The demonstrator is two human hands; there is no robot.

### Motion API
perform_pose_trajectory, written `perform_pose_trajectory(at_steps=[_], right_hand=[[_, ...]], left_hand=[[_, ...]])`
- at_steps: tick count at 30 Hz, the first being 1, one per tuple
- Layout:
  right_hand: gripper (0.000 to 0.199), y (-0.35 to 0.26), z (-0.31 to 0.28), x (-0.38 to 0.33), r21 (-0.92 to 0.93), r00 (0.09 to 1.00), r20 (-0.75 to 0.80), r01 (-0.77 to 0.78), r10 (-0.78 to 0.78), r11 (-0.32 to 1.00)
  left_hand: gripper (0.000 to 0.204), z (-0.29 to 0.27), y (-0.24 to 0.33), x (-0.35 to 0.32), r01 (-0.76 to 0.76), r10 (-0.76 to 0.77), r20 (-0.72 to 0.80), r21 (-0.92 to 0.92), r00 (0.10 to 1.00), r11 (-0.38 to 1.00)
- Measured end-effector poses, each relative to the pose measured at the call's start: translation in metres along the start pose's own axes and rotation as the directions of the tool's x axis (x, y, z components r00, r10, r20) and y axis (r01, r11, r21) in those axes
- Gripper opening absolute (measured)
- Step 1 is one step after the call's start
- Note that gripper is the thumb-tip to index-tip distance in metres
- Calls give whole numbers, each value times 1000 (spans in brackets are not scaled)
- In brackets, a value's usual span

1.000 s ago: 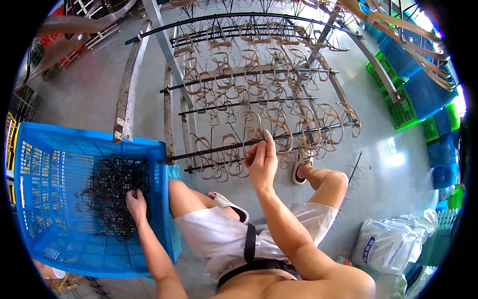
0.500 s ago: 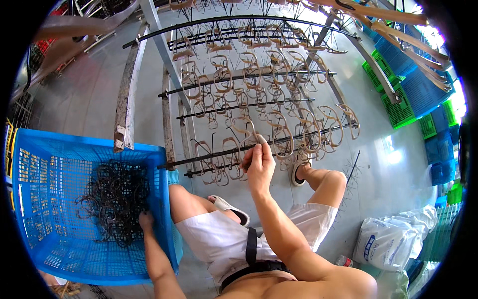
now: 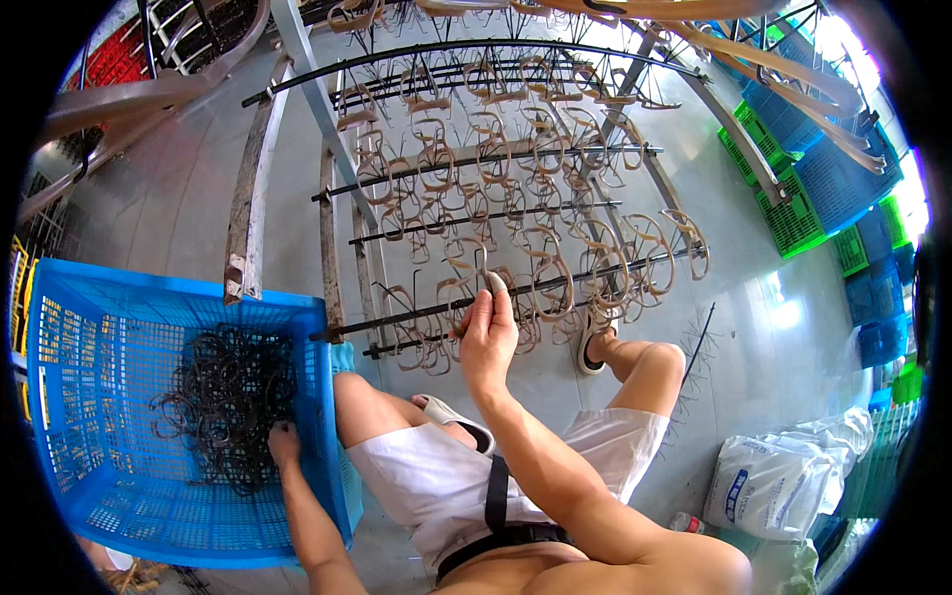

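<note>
- The right hand (image 3: 486, 337) is raised to the nearest dark metal rod (image 3: 516, 295) of a tiered hanging rack (image 3: 496, 178), thumb and forefinger pinched on a tan eyeglass frame (image 3: 474, 281) that sits right at that rod. The grip is clenched around this one frame, with the fingertips at the rod, so the frame lies in the grip itself rather than beside it.
- The rods run crosswise in rows, one behind another, and each carries a line of similar tan frames (image 3: 555, 198) hanging by their loops. Spaced like this they hang apart rather than piled together, which seems the reason for the rack.
- The left hand (image 3: 285, 443) reaches down into a blue perforated plastic crate (image 3: 79, 397) at the person's left side, fingers curled at the lower edge of a tangled heap of dark frames (image 3: 228, 397). Whether that grip has closed on a frame or merely rests on the heap I cannot tell.
- The crate stands just beside the person's left knee, near enough for one hand to reach it while the other is at the rack.
- A white printed sack (image 3: 773, 486) lies on the floor to the right, well apart from both hands; stacked blue and green crates (image 3: 823, 188) stand beyond it.
</note>
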State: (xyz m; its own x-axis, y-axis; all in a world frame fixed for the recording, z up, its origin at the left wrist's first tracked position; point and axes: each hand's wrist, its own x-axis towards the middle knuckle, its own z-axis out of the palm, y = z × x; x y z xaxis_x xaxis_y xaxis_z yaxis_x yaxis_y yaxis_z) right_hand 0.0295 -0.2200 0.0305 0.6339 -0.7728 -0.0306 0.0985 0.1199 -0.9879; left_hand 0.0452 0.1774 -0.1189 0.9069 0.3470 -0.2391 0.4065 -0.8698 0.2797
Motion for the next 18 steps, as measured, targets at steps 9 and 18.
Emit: perform_pose_trajectory(at_steps=[9, 18], right_hand=[[30, 2, -2, -2, -298, 986, 50, 169, -162, 940], [30, 1, -13, 4, -367, 968, 143, 244, -205, 898]], left_hand=[[23, 1, -1, -11, 15, -16, -39, -18, 999, 1000], [38, 14, -11, -10, 186, -195, 112, 80, 974, 979]])
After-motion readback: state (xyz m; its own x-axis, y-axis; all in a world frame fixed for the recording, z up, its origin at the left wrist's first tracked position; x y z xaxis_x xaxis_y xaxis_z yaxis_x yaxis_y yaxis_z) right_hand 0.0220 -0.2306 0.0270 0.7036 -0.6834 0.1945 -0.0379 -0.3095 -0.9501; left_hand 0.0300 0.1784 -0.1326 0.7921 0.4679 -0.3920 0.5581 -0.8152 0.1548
